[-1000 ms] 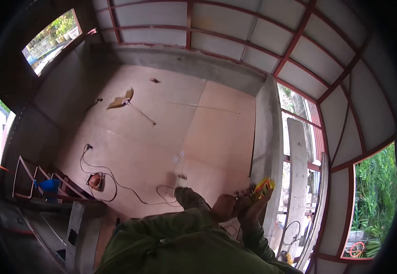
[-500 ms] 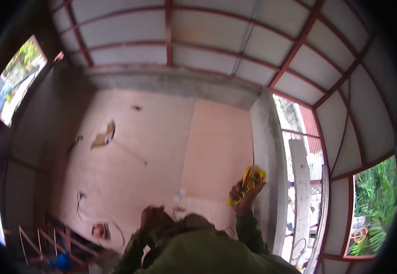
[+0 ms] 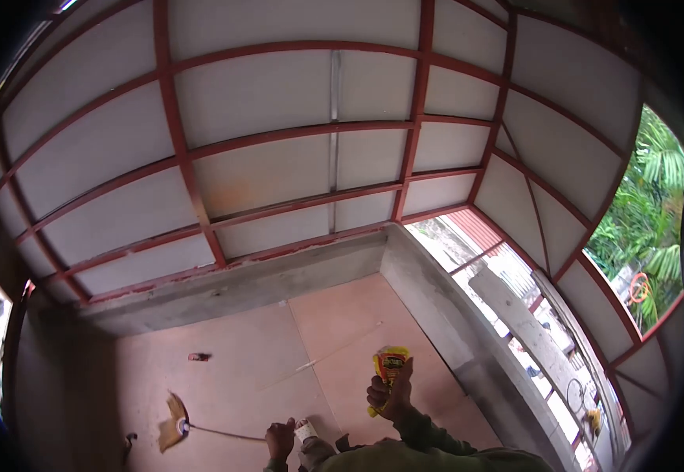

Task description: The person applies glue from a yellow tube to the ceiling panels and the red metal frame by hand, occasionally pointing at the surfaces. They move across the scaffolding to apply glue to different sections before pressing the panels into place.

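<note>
My right hand (image 3: 391, 391) is wrapped round a yellow packet (image 3: 390, 362) with a red and dark label, its thumb along one side. The packet is held up over the pink floor sheets (image 3: 232, 346). My left hand (image 3: 281, 440) is low in the view with its fingers curled in; what they hold, if anything, is hidden. A broom (image 3: 174, 425) lies on the floor to the left, and the end of its thin handle overlaps my left hand in this view. Beside that hand a foot in a pale patterned slipper (image 3: 305, 430) shows.
A small red can-like thing (image 3: 198, 357) lies on the floor, and a long thin strip (image 3: 334, 352) crosses the sheets. A low concrete curb (image 3: 240, 287) runs below the red-framed wall panels (image 3: 271, 181). At the right, a plank (image 3: 515, 307) leans by the opening.
The view has tilted up and turned, bringing more wall panels in. My right hand still holds the packet, now more upright and left in view. My left hand appears lower, beside the broom handle's end.
</note>
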### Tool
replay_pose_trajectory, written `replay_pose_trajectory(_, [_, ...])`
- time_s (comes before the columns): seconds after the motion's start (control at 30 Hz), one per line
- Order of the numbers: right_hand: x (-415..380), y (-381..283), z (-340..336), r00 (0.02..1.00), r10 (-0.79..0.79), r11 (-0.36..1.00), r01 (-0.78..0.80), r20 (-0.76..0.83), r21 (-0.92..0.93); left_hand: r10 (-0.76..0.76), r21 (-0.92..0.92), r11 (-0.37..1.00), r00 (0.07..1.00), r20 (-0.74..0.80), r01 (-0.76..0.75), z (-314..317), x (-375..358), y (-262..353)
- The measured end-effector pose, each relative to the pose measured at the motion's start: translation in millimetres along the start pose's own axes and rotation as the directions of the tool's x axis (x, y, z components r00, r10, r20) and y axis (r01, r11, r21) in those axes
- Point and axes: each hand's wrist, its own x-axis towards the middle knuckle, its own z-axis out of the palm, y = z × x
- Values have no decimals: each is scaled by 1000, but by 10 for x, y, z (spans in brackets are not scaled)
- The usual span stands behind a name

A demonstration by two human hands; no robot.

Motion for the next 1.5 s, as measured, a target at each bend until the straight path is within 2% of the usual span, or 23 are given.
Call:
replay_pose_trajectory(0.03, [108,21,215,998,10,1000,-11,-58,-26,28,-5,1000,1000,12,-28,-43,225,-120])
replay_pose_trajectory(0.1, [333,-8,451,994,37,996,-44,-102,-72,-121,-534,844,987,-106,46,-254,688,-270])
replay_pose_trajectory(0.23, [739,-117,717,998,68,996,-67,-16,54,-200,-594,796,977,-76,117,-787,1364,-597])
replay_pose_trajectory(0.3, [937,-215,857,957,-290,954,291,30,-68,-237,-595,790,969,-74,148,-859,1723,-791])
replay_pose_trajectory(0.33, [1012,-321,889,951,-310,949,310,5,-56,-325,-699,677,946,-2,232,-946,1814,-799])
replay_pose_trajectory(0.4, [1163,-438,918,864,-496,827,437,-91,-354,-331,-654,718,944,-17,240,-806,2045,-997])
replay_pose_trajectory(0.5, [1364,-740,670,915,-378,893,322,-138,-316,-152,-522,851,977,-151,52,-447,2305,-1225])
replay_pose_trajectory(0.53, [1415,-862,624,926,-318,926,258,-204,-275,-245,-486,847,969,-2,213,-390,2399,-1191])
replay_pose_trajectory(0.57, [1496,-968,549,927,-272,955,228,-259,-189,-395,-552,727,906,150,409,-327,2502,-1117])
replay_pose_trajectory(0.6, [1623,-1025,393,910,-309,948,270,-277,-171,-310,-506,785,934,180,358,141,2668,-1351])
replay_pose_trajectory(0.63, [1799,-1071,190,890,-302,951,303,-341,-51,-379,-606,668,898,224,433,-124,2665,-961])
replay_pose_trajectory(0.67, [1954,-1158,32,872,-287,938,339,-397,67,-333,-689,677,942,27,259,107,2678,-860])
replay_pose_trajectory(0.73, [2191,-1413,-156,830,-316,916,393,-459,81,-198,-673,710,976,91,207,166,2914,-517])
replay_pose_trajectory(0.93, [2663,-2535,-338,932,-241,892,323,-271,317,31,-686,723,989,144,77,-34,4086,977])
replay_pose_trajectory(0.97, [2801,-2702,-396,921,-251,898,337,-299,284,359,-473,827,933,30,-303,42,4472,1084])
replay_pose_trajectory(1.0, [2937,-2842,-499,919,-244,896,336,-310,290,661,-202,738,750,19,-644,-27,4669,1276])
replay_pose_trajectory(1.07, [3173,-3022,-691,884,-356,907,405,-304,118,232,-558,820,966,118,-129,-408,4855,1917])
replay_pose_trajectory(1.27, [3400,-3596,-618,804,-451,877,480,-388,-24,203,-525,844,971,124,-110,-485,5651,2402])
replay_pose_trajectory(1.3, [3443,-3634,-591,789,-437,876,481,-431,-8,203,-517,850,968,148,-100,-462,5765,2368])
replay_pose_trajectory(1.33, [3523,-3599,-739,860,-326,880,428,-392,206,200,-513,854,966,165,-89,-535,5827,2472])
replay_pose_trajectory(1.4, [3555,-3666,-658,800,-356,894,442,-483,74,281,-526,844,921,269,-104,-356,6032,2455])
replay_pose_trajectory(1.47, [3578,-3661,-736,782,-359,847,502,-509,174,565,-526,774,759,322,-353,-188,6166,2545])
replay_pose_trajectory(1.5, [3553,-3632,-767,774,-367,794,549,-516,260,575,-524,775,737,355,-353,487,6200,1836])
